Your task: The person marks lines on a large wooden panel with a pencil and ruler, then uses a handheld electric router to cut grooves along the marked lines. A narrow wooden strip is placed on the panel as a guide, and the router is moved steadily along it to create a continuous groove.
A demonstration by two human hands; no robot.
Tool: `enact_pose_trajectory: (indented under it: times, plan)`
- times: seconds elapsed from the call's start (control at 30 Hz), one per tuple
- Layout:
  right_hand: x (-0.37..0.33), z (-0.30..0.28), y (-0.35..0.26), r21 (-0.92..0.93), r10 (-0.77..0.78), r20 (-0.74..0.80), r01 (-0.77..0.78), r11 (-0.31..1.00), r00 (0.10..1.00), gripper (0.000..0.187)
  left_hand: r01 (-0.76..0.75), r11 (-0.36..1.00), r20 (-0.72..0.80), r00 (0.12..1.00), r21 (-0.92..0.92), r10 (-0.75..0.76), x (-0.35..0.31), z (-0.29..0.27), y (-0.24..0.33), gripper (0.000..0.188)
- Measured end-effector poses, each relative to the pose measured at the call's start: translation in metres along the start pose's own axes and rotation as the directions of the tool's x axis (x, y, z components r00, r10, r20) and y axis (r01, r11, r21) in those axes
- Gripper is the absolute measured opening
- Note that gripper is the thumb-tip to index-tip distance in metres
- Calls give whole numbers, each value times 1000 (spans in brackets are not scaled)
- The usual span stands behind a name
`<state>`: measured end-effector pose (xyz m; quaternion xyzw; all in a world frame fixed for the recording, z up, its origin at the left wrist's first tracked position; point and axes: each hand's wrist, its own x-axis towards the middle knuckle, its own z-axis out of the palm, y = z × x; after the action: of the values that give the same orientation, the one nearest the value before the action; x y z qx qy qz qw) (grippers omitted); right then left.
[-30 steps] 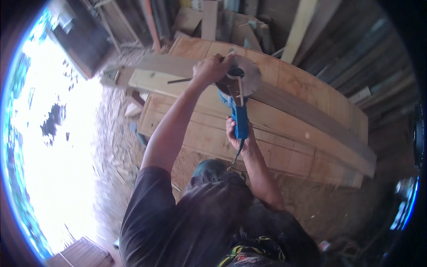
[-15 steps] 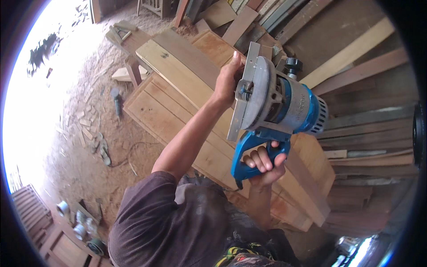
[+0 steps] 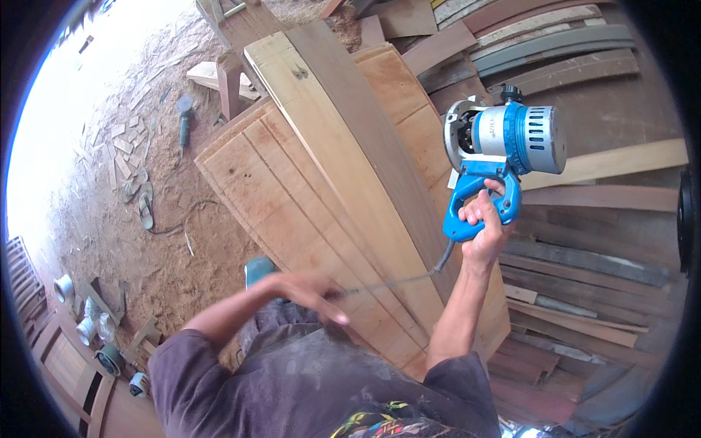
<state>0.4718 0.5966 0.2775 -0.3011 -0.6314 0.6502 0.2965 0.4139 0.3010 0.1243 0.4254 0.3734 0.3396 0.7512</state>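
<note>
My right hand (image 3: 483,223) is wrapped round the blue handle of a power router (image 3: 504,131), lifted to the right above the wood. The router lies on its side, its round base turned left and its vented motor end right. From the handle a dark cord (image 3: 398,282) runs left to my left hand (image 3: 310,293). That hand is low in front of my body and smeared by motion; whether its fingers hold the cord cannot be made out. Below lie a pale board (image 3: 328,131) and a browner board (image 3: 358,109), side by side across a wooden panel (image 3: 255,182).
Stacked planks (image 3: 584,197) fill the right side. On the dusty floor at left lie a blue-grey power tool (image 3: 184,120), sandals (image 3: 146,206) and wood scraps (image 3: 120,150). Several cans (image 3: 87,328) and wooden frames (image 3: 69,358) stand lower left.
My left hand has left the router's base and swung down towards my body. My right hand has carried the router to the right and away from me. The cord now shows.
</note>
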Motion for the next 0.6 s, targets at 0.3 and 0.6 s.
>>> enact_pose_trajectory:
  times: [0.3,0.6]
  plan:
    - [76,25,41,-122,69,103,-56,991,992,23,428,835,-919,-25,347,395,-79,-112,42,23]
    - [149,74,100,-160,102,328,-51,986,939,20,647,669,-893,42,365,447,56,-182,12,79]
